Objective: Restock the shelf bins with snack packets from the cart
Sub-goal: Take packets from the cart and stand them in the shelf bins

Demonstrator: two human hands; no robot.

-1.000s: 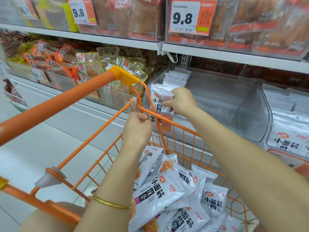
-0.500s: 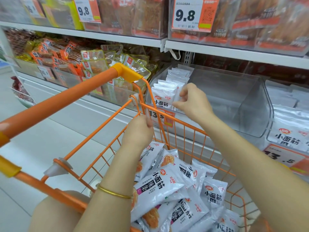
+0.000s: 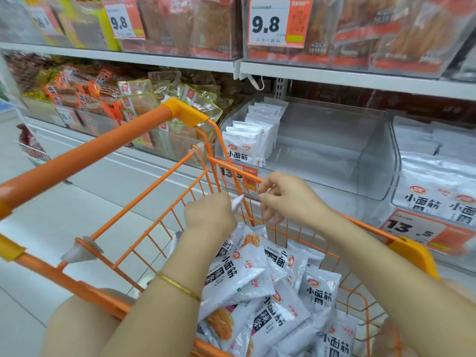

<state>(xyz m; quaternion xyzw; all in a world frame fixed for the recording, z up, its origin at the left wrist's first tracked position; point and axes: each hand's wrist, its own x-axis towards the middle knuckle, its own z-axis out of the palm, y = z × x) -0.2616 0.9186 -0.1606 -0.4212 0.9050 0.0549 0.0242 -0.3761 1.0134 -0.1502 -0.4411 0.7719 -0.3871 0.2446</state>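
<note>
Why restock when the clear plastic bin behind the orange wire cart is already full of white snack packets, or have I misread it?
Not full. The head view shows the clear plastic bin behind the orange wire cart holding only one row of white snack packets along its left side.

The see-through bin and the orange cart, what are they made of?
The bin looks like clear, shiny plastic: packets show through its walls. The cart seems to be metal wire with an orange coating, going by its thin, straight bars; the coating could be paint or plastic.
</note>
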